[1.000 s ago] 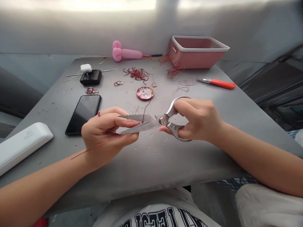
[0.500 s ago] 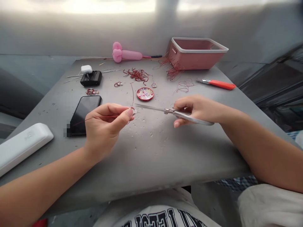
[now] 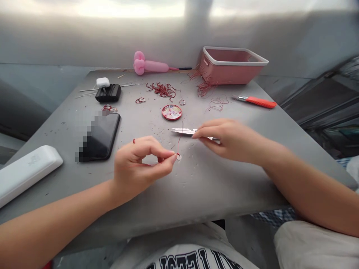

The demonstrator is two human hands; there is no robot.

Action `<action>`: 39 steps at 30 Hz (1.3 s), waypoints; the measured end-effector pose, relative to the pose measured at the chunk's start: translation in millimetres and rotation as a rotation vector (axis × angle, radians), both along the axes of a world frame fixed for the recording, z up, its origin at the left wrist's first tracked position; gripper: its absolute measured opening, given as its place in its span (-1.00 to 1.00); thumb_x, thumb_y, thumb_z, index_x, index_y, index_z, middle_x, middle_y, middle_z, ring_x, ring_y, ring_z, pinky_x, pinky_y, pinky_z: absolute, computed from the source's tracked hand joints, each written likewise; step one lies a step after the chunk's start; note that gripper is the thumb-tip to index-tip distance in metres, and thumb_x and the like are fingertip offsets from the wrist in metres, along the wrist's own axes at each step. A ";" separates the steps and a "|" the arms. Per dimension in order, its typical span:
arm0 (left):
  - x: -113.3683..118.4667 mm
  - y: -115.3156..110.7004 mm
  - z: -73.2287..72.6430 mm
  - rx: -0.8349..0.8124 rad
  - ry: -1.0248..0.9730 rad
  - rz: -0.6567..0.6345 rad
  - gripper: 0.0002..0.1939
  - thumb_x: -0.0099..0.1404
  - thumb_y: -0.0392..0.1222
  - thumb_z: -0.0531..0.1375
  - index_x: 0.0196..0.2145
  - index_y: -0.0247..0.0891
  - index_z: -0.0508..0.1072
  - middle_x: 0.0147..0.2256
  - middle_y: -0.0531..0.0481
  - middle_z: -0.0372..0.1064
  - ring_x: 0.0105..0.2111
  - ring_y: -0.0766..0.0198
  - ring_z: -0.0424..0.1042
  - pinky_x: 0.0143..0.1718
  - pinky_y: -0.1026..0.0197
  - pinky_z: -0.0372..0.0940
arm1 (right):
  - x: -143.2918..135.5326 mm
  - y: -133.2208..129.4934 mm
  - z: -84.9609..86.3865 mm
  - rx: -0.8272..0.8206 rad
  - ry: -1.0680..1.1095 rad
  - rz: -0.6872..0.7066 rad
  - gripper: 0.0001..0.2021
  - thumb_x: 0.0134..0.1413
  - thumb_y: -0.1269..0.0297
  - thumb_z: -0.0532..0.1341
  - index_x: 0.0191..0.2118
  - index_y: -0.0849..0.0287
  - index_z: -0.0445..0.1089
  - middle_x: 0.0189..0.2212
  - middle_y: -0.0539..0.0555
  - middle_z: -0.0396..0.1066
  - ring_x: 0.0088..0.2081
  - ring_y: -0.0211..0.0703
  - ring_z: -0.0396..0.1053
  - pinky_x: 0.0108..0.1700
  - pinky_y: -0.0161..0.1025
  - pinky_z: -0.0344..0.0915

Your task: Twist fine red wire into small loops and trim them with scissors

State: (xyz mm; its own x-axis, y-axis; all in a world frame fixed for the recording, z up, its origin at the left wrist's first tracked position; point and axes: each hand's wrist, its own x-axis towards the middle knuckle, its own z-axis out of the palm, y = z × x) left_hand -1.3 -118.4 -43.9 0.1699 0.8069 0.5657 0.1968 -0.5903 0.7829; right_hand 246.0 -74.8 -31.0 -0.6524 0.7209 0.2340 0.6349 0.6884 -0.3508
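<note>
My left hand (image 3: 146, 160) is closed in a pinch, with the end of a thin red cord between thumb and forefinger. At the fingertips sits a small pale round piece (image 3: 178, 157) tied to that cord, and a loose strand (image 3: 180, 140) rises from it toward the scissors blades. My right hand (image 3: 224, 136) rests over the metal scissors (image 3: 183, 131), fingers closed around them near the pivot and covering most of the handles. The scissors lie low against the table, blades together and pointing left. A round red dish of small pale beads (image 3: 172, 112) stands just behind the blades.
Red cord pieces (image 3: 162, 89) lie behind the dish. A pink bin (image 3: 230, 73), an orange utility knife (image 3: 260, 102) and a pink balloon (image 3: 155, 66) stand farther back. To the left are a phone (image 3: 102, 136), a black device (image 3: 108, 93) and a white case (image 3: 30, 168).
The scissors have been lowered to the table, and my right hand has shifted forward along them to the pivot. My left hand has moved right and nearer to me with the cord.
</note>
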 end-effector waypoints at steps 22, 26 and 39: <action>1.7 3.6 -10.8 0.196 0.127 -0.036 -0.80 0.05 -0.51 0.31 -0.51 -0.25 0.44 -0.57 0.16 0.37 -0.60 0.47 0.36 -0.53 0.37 0.28 | -54.1 -23.2 -23.3 -1.016 0.834 0.031 -0.70 0.11 0.06 0.31 -0.42 0.22 0.39 -0.58 -0.08 0.24 -0.51 -0.39 0.14 -0.46 -0.35 0.04; 2.7 3.9 -11.3 0.174 0.135 -0.012 -0.80 0.07 -0.49 0.32 -0.51 -0.24 0.44 -0.57 0.16 0.39 -0.59 0.46 0.37 -0.53 0.36 0.28 | -54.6 -22.7 -25.4 -1.045 0.877 0.026 -0.65 0.16 0.01 0.25 -0.44 0.22 0.37 -0.59 -0.08 0.25 -0.52 -0.38 0.16 -0.45 -0.35 0.10; 2.4 4.2 -11.9 0.210 0.141 -0.003 -0.80 0.05 -0.49 0.32 -0.51 -0.25 0.43 -0.57 0.16 0.37 -0.59 0.46 0.35 -0.55 0.37 0.27 | -54.5 -26.0 -24.2 -0.962 0.862 0.031 -0.74 0.07 0.12 0.34 -0.41 0.22 0.40 -0.57 -0.09 0.25 -0.52 -0.39 0.14 -0.48 -0.35 0.07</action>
State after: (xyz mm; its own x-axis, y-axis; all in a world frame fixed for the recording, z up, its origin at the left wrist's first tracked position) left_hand 1.1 -114.2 -55.8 0.2615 0.6735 0.6914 0.2936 -0.7379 0.6078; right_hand 191.5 -100.8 -55.2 -0.5707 0.8210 -0.0163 -0.0541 -0.0573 -0.9969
